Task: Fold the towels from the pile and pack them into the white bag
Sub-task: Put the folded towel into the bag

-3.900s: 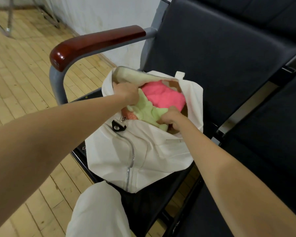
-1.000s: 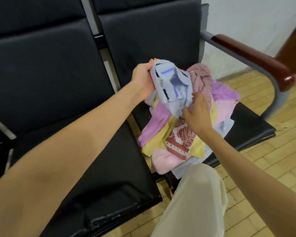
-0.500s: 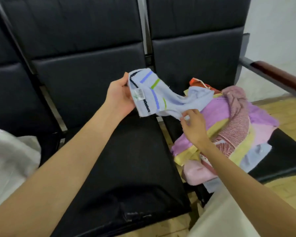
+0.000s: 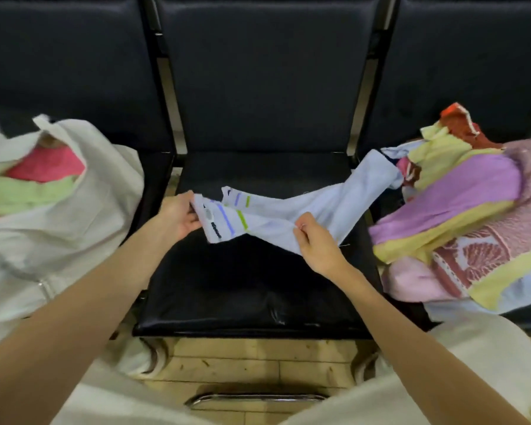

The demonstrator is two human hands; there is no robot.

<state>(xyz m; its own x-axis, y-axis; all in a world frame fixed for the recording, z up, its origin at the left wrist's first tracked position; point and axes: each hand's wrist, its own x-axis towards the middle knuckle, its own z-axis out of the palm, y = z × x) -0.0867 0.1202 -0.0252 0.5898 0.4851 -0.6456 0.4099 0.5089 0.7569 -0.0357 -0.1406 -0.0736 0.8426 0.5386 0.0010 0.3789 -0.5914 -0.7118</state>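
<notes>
A light blue towel (image 4: pixel 328 200) with blue, green and black stripes stretches over the middle black seat (image 4: pixel 252 289). My left hand (image 4: pixel 178 217) pinches its striped end. My right hand (image 4: pixel 316 240) grips its lower edge further along. The towel's far end still lies against the pile of towels (image 4: pixel 460 216) on the right seat, a heap of purple, yellow, pink and red cloth. The white bag (image 4: pixel 59 210) stands open on the left seat, with a pink towel (image 4: pixel 46 168) and a green towel (image 4: pixel 25 193) inside.
Three dark chair backs (image 4: pixel 264 72) run across the top. Wooden floor (image 4: pixel 252 363) and a chrome bar (image 4: pixel 255 398) show below the seat's front edge. My knees in pale trousers (image 4: pixel 485 360) sit at the bottom left and right.
Both hands have pulled the blue towel left off the pile and over the middle seat. The view has swung left, so the bag now shows fully.
</notes>
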